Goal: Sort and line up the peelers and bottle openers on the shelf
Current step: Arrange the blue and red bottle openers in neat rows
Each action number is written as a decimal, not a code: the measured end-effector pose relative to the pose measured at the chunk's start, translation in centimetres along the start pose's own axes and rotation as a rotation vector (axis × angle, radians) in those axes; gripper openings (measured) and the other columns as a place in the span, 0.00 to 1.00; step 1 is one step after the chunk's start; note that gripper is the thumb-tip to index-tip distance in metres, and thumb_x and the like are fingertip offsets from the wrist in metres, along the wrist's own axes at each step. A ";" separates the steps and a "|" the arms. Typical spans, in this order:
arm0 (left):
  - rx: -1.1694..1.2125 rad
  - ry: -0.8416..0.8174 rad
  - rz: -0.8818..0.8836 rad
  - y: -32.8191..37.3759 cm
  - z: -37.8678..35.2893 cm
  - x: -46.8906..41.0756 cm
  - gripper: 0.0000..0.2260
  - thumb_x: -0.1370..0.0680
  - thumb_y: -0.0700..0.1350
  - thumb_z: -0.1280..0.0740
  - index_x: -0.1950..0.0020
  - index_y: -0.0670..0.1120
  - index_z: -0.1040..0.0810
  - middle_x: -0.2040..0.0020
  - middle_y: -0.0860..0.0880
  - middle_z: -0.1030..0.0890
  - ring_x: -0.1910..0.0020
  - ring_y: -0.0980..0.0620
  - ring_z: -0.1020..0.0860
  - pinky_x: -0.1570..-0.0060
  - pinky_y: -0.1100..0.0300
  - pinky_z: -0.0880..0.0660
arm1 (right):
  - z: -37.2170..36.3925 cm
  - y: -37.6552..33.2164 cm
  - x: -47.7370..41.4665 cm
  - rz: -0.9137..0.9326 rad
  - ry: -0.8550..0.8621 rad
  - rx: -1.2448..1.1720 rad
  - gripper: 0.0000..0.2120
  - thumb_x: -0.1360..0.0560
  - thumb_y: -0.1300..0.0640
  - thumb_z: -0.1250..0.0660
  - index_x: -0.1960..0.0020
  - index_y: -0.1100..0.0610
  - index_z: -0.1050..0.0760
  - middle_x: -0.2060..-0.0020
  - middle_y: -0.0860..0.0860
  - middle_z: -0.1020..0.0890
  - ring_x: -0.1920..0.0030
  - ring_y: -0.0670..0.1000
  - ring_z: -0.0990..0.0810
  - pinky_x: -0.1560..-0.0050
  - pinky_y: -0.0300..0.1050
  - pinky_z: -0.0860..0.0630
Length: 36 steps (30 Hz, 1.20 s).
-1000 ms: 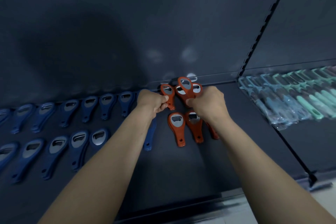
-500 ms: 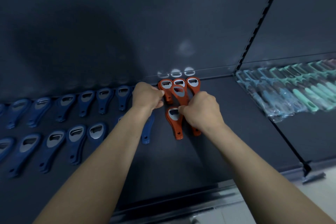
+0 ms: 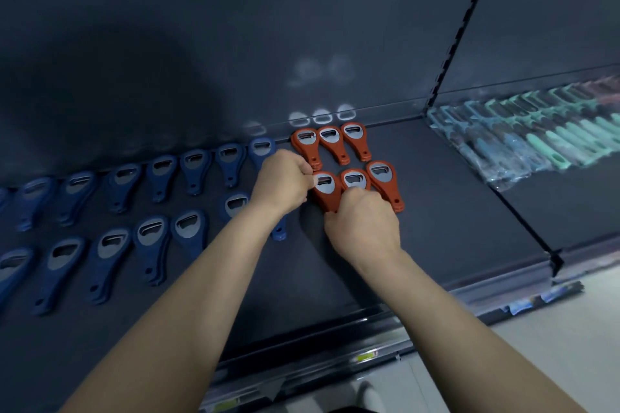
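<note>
Left hand (image 3: 283,183) pinching head of front-left orange opener (image 3: 324,188), right hand (image 3: 364,223) curled gripping middle orange opener (image 3: 355,179)

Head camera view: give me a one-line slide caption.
Left hand and right hand line up orange bottle openers beside blue ones on a dark shelf.

Orange openers (image 3: 347,163), blue openers (image 3: 110,211), seemingly teal peelers (image 3: 536,134)
</note>
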<state>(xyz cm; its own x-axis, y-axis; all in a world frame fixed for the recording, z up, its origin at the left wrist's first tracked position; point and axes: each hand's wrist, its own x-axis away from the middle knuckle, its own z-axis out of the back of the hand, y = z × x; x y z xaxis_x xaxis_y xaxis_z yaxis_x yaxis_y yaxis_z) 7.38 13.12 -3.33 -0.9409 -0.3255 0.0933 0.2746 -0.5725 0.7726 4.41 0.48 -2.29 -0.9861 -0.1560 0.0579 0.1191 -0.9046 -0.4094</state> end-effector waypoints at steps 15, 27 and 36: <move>-0.112 0.021 0.143 1.8 -0.5 0.1 0.05 0.27 0.40 0.30 0.55 0.38 0.21 0.65 0.42 0.18 0.70 0.48 0.18 0.62 0.56 0.19 | -0.5 0.1 0.9 -0.016 -0.023 0.006 0.04 0.25 0.60 0.38 0.56 0.60 0.29 0.53 0.58 0.20 0.50 0.60 0.21 0.61 0.44 0.33; -0.260 0.059 -0.098 2.5 -0.6 3.8 0.05 0.27 0.37 0.31 0.54 0.44 0.20 0.53 0.45 0.19 0.53 0.46 0.21 0.59 0.58 0.28 | 1.1 3.3 -0.5 0.007 0.140 0.026 0.11 0.23 0.52 0.37 0.52 0.62 0.29 0.50 0.60 0.22 0.50 0.62 0.23 0.61 0.44 0.37; -0.416 -0.160 -0.211 1.4 -2.0 5.9 0.21 0.28 0.33 0.31 0.40 0.53 0.21 0.51 0.50 0.36 0.53 0.46 0.26 0.56 0.62 0.34 | 0.0 3.9 -1.3 0.017 0.076 0.050 0.12 0.24 0.54 0.35 0.50 0.64 0.27 0.50 0.61 0.21 0.49 0.61 0.22 0.61 0.43 0.34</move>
<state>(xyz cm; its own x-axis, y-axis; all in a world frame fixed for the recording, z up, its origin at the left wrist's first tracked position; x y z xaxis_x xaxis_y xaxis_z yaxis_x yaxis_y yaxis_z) 2.64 8.91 -2.98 -0.9942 -0.0691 0.0827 0.1002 -0.8759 0.4721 6.15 -2.82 -3.92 -0.9896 -0.1429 -0.0183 0.1397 -0.9211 -0.3634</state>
